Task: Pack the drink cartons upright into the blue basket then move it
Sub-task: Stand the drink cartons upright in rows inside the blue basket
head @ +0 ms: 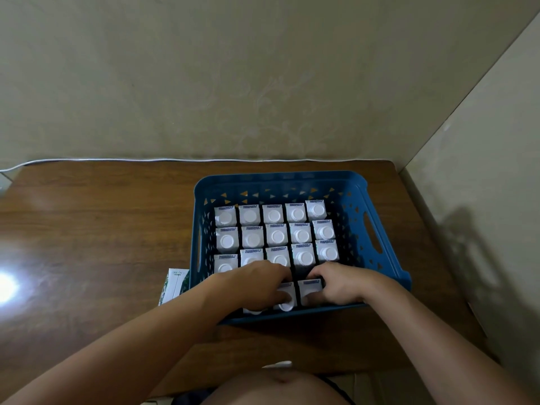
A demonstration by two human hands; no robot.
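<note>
Both hands reach into the blue basket (377, 206) — left hand (260, 283) and right hand (340, 283) fingers curled around upright drink cartons (301, 235) in the near row.

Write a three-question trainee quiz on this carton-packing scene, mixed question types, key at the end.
1. True or false: the white-capped drink cartons in the blue plastic basket stand upright.
2. Multiple choice: where are both hands, left hand and right hand? A) on the basket handles B) on the nearest row of cartons C) flat on the brown wooden table
3. Fill in: a green-and-white carton lies outside the basket, on its ____ side.

Key: 1 true; 2 B; 3 left.
</note>
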